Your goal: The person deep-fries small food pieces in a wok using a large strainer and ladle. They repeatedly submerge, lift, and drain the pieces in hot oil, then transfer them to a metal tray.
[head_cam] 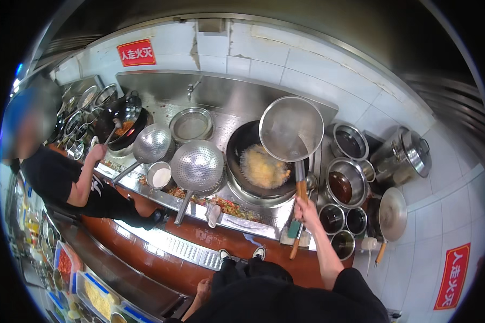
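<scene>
My right hand [306,210] grips the wooden handle of a large round mesh strainer [291,125]. The strainer is held over the right rear part of a black wok [236,151], hiding some of its rim. In the wok, pale yellow food [262,167] sits in bubbling oil. My left hand [203,286] hangs low at my side, apart from the stove; its fingers are partly hidden, and I see nothing clearly held in it. Left of the wok, a perforated metal ladle strainer [198,164] rests with its handle over the stove's front edge.
Steel pots, one with dark red-brown sauce [339,187], stand right of the wok. A lidded stockpot [402,155] is behind them. At left, a co-worker [60,177] works at another wok [123,121]. Food tubs [97,296] line the counter at lower left. Scraps [236,210] litter the stove's front gutter.
</scene>
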`<state>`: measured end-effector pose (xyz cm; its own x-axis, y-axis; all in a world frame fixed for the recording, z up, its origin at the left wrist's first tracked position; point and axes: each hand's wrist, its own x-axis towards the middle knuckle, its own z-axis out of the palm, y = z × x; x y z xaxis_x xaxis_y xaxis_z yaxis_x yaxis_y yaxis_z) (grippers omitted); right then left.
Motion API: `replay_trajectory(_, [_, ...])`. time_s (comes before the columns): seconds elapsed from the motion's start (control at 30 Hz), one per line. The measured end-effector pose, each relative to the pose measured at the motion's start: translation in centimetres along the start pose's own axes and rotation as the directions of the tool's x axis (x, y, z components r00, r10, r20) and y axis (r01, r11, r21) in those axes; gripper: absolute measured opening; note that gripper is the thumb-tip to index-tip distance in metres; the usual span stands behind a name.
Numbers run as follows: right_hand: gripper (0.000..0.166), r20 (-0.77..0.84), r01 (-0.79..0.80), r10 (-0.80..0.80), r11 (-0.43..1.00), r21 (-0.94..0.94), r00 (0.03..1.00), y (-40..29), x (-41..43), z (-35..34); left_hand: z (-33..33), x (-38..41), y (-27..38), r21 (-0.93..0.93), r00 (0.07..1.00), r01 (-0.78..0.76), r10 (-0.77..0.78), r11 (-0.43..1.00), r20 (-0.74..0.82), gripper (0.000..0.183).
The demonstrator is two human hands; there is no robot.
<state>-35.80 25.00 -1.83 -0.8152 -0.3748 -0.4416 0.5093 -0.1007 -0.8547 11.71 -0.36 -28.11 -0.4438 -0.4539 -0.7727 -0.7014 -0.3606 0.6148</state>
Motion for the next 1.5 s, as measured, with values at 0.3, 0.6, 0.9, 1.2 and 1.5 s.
replay_trajectory(0.3, [0.032,0.246,-0.287,0.211,0.898,0.333,0.946,12.2,-5.9,-2.0,-3.4,7.4,-0.2,0.406,0.982,-0.147,0.083,0.902,0.170,0.024])
replay_trajectory(0.6, [0.032,0.109,-0.277,0.256,0.917,0.287,0.961,13.7,-6.6,0.2,0.0,6.4,5.6,0.104,0.972,-0.140,0.116,0.985,0.205,0.025])
replay_trajectory(0.9, [0.022,-0.089,-0.136,0.132,0.990,-0.043,0.987,6.8,-4.6,-1.9,0.3,4.1,1.4,0.262,0.990,-0.142,0.130,0.955,0.061,0.021])
replay_trajectory(1.2, [0.028,-0.209,0.041,-0.505,0.439,-0.897,0.838,-3.1,2.0,-2.6,-0.3,-1.4,1.8,0.200,0.996,0.052,-0.037,0.978,-0.079,0.020])
replay_trajectory(1.5, [0.012,-0.161,-0.070,-0.002,0.897,-0.437,0.987,3.3,1.3,-1.8,1.0,-1.2,1.1,-0.058,0.997,-0.029,0.025,0.998,-0.074,0.020])
